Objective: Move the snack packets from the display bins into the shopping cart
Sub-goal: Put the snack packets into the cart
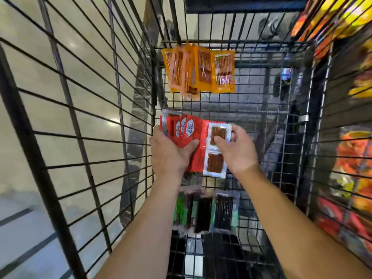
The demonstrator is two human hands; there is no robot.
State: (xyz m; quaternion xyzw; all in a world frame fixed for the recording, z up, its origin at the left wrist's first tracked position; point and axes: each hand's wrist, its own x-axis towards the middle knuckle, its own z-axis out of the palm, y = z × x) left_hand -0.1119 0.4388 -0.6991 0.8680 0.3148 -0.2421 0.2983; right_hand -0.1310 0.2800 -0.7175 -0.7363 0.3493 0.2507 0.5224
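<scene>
Gripping with the left hand (169, 152) the left side of a fan of flat red plastic snack packets (191, 135), thumb pressing on top and fingers curling out of sight under them. Pinching with the right hand (234, 150) the right edge of the same fan, thumb lying on a clear window with a brown square inside. Holding the fan low inside the black wire shopping cart (261, 109), in the middle of it; not possible to tell whether touching the mesh floor already.

Probably handling as light, thin and floppy things, with smooth film likely sliding one over another. Best taking hold at the flat sealed edges on both sides, as here, and pressing the stack together so that none is slipping out.

Lying farther in the cart, a row of orange plastic packets (201, 71). Lying nearer, below the wrists, a row of dark packets with green edges (205, 214). Standing at the right, outside the cart wall, display bins (354, 158) with blurred orange and yellow bags.
</scene>
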